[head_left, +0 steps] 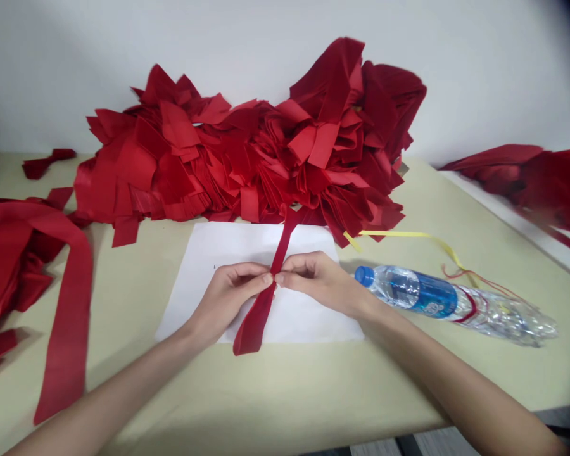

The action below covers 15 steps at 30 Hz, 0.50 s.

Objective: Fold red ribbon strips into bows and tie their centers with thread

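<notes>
Pale table (266,399), red ribbon (255,323) between fingers (256,287)

Pale wall (237,38); seemingly grey floor (437,443)

A pale, yellowish table (275,396) carries everything. A sheet of white paper (308,323) lies flat near the middle, with a large pile of folded red ribbon pieces (247,158) just behind it. To the left are a red ribbon heap (2,266) and, near the wall, a small red bow (47,164). To the right, a clear bottle (408,290) lies on its side near a yellow ribbon (403,234); farther right is a white sheet (517,218) bearing more red ribbon (541,183).
</notes>
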### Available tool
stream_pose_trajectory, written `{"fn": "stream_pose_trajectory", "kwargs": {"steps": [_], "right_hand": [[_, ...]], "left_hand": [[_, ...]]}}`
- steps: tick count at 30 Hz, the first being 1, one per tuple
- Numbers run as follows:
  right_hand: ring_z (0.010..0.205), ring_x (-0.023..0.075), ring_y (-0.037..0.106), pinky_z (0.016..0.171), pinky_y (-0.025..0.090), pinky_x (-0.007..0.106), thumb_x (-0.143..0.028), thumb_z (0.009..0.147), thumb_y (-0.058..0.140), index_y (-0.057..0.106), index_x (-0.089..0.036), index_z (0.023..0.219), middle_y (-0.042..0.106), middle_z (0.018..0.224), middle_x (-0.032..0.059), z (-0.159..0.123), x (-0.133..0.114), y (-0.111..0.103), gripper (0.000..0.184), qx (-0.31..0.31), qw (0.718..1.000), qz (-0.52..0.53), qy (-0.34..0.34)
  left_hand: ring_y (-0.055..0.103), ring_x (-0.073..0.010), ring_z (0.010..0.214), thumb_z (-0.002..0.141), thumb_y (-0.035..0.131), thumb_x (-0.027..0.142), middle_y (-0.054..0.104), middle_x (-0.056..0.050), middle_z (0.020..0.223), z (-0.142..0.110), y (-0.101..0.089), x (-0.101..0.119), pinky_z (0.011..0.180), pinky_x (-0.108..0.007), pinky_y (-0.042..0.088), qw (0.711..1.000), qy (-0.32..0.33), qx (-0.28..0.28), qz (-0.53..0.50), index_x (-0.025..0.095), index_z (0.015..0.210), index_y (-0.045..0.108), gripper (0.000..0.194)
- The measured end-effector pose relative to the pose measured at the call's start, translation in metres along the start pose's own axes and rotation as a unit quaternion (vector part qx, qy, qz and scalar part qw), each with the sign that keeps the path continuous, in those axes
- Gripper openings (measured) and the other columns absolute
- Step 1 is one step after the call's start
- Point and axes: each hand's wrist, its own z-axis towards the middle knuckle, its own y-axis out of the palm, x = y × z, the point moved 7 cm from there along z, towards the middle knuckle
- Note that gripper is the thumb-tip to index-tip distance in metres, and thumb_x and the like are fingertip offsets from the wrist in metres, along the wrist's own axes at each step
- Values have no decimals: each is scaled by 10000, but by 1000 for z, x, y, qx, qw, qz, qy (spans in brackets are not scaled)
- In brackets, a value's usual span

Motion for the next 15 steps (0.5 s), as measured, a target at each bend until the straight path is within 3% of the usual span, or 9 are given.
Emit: {"fn": "stream_pose_trajectory", "kwargs": {"steps": [15], "right_hand": [[506,52,269,455,214,217,-363,815,524,547,-134,676,336,562,-55,0,-2,0,268,-7,1000,18,-10]], "left_hand": [[538,-117,681,755,650,316,631,-5,717,0,2,0,674,-257,394,1000,-12,-5,-10,186,865,706,179]]}}
